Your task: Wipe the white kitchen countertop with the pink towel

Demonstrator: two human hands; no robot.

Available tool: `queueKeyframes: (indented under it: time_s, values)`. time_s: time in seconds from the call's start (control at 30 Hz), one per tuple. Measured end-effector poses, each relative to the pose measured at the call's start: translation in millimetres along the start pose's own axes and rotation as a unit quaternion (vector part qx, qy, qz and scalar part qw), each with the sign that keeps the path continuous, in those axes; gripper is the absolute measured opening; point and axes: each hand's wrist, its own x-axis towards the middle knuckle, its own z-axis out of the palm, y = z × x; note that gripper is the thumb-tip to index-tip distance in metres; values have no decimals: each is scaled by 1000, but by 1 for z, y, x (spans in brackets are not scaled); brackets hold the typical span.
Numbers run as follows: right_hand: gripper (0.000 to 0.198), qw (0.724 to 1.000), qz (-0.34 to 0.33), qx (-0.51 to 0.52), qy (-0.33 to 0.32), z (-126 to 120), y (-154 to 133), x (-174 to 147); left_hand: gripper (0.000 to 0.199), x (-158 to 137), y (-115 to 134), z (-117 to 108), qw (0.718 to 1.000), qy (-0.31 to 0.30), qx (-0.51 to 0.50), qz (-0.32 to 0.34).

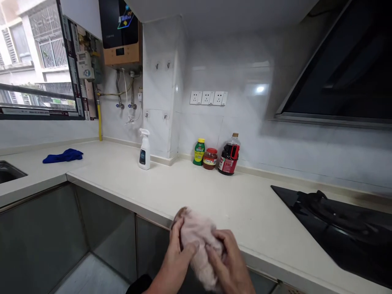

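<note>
A crumpled pale pink cloth (200, 234) with a brownish patch at its upper left is bunched between my two hands, in front of the counter's front edge. My left hand (179, 251) grips its left side, thumb laid across the front. On the other side my right hand (226, 257) pinches the fabric, with its thumb pressed into the folds. The cloth is slightly blurred, and its lower part hangs down between the hands. Some fingertips are hidden behind it.
On the white counter (171, 192) stand a white spray bottle (145, 151), a green bottle (199, 152), a red-lidded jar (210, 159) and a large dark sauce bottle (229, 157). A blue cloth (63, 156) lies near the sink (10, 171). At right are a black gas stove (337, 224) and range hood (346, 77).
</note>
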Motion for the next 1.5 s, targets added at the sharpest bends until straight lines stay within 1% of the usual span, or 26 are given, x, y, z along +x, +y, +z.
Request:
queueKeyframes:
  time_s: [0.03,0.07,0.13,0.17,0.23,0.3,0.37,0.43,0.47,0.5,0.53,0.57,0.63,0.7,0.73,0.8,0.87,0.97,1.03,1.07,1.13,1.23,1.27,1.3,1.37,1.5]
  values:
    - [26,999,7,-29,39,-4,0,7,72,5,12,1,997,1,57,56]
    - [26,995,14,-67,70,-7,1,13,67,11,23,1,986,2,121,113]
    - [22,980,14,-178,93,-8,8,20,57,27,37,-1,945,4,257,202]
    - [19,965,9,-245,88,-6,13,21,53,37,39,-3,919,6,324,226]
    - [12,929,-6,-364,61,-2,21,21,47,57,36,-9,864,-2,447,231]
    - [12,905,-7,-421,52,4,24,21,37,74,27,-15,808,-30,550,208]
    - [27,905,-22,-423,39,12,22,25,29,87,20,-16,758,-57,617,203]
    - [45,908,-60,-415,-16,21,16,32,27,94,18,-16,729,-74,646,215]
    - [52,906,-78,-413,-58,26,13,36,27,98,18,-17,725,-81,648,219]
    - [58,900,-91,-415,-100,31,9,41,27,101,19,-18,728,-89,643,220]
    - [64,892,-96,-421,-132,36,5,46,27,105,20,-22,739,-94,631,217]
    - [69,885,-96,-430,-152,41,1,51,28,108,21,-26,757,-96,610,212]
    - [72,875,-91,-448,-161,50,-6,62,31,116,23,-41,806,-83,548,207]
    - [68,868,-88,-462,-162,60,-13,73,32,124,25,-58,849,-49,480,216]
    - [67,866,-89,-465,-164,66,-16,78,32,127,26,-66,860,-28,457,224]
    - [69,863,-99,-464,-171,79,-21,88,32,132,31,-80,868,19,436,236]
    - [71,863,-117,-457,-179,92,-22,94,32,138,37,-87,865,52,437,241]
    - [82,868,-133,-444,-180,101,-17,91,35,149,45,-87,853,60,448,261]
    - [89,874,-138,-433,-169,96,-8,79,37,157,48,-83,843,48,462,270]
    - [91,880,-144,-425,-155,91,-1,71,38,161,49,-82,838,43,472,270]
    - [83,893,-161,-407,-103,74,15,52,38,168,49,-81,826,30,497,263]
    - [49,903,-203,-379,-2,32,47,19,38,176,46,-84,807,6,540,238]
    - [41,900,-216,-378,23,13,59,7,39,177,44,-85,799,-2,556,230]
    - [37,894,-227,-383,43,-9,70,-5,40,178,43,-86,790,-10,571,224]
    - [40,875,-231,-421,58,-57,93,-29,43,178,40,-87,768,-22,601,219]
    - [43,839,-177,-510,72,-162,134,-80,47,175,40,-81,728,-29,649,218]
